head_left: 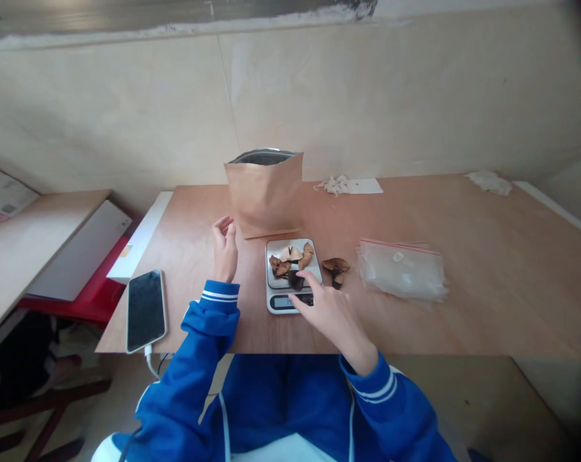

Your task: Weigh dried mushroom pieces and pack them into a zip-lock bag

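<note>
While scale (278, 303) clears table edge (259, 350), hands (225, 249) (329, 308) (bare) separate.

Over the link I see a bright blue long-sleeved top; I take twelve as straight ahead of the wearer. The left sleeve (185, 385), toward ten, bunches into heavy folds above its snug left cuff (220, 292), where narrow white stripes ring the blue. White also edges that sleeve's outer side, and I make out a thin dark line lying along it, too blurred to identify. The right sleeve (410, 417), between two and three, is smoother; its right cuff (374, 386) repeats the white stripes. The left hand (226, 250), at eleven, and right hand (333, 314), near one, are bare. In the middle I see blue cloth over the lap (285, 391), flanked by pale strips, with whitish cloth (290, 450) nearest me.
</note>
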`<state>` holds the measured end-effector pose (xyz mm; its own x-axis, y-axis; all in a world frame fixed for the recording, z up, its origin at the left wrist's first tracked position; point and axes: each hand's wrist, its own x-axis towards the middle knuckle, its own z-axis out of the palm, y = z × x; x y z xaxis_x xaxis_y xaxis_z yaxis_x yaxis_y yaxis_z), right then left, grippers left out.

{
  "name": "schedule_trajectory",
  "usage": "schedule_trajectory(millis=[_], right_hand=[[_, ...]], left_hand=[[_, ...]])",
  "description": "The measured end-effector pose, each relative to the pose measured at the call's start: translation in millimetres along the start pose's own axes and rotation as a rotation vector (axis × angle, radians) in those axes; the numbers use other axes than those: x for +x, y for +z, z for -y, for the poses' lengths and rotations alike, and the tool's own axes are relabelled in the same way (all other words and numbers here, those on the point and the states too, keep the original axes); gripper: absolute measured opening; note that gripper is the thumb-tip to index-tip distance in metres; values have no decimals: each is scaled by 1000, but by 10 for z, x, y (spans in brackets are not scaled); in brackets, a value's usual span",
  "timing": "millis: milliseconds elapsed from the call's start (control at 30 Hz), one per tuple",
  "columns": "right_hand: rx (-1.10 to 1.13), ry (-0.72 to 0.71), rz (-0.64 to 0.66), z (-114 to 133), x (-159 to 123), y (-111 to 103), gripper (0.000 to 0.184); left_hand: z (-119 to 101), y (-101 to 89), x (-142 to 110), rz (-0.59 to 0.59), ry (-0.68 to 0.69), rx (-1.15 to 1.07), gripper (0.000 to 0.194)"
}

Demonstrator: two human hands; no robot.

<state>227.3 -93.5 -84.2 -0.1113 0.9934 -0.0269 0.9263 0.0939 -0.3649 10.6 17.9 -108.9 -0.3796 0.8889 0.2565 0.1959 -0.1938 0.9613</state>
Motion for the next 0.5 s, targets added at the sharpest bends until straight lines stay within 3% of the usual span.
schedule_trajectory(millis=[67, 167, 367, 500], right_hand=[[-195, -61, 55, 56, 36, 8, 37], [-302, -120, 75, 78, 58, 18, 27], [-358, -219, 41, 5, 5, 45, 20], [-332, -205, 16, -29, 8, 45, 21]], left_hand=[[127, 7, -157, 0, -32, 19, 33], [277, 44, -359, 9, -91, 9, 27], [415, 134, -594, -26, -141, -19, 22], [440, 185, -689, 8, -138, -43, 24]])
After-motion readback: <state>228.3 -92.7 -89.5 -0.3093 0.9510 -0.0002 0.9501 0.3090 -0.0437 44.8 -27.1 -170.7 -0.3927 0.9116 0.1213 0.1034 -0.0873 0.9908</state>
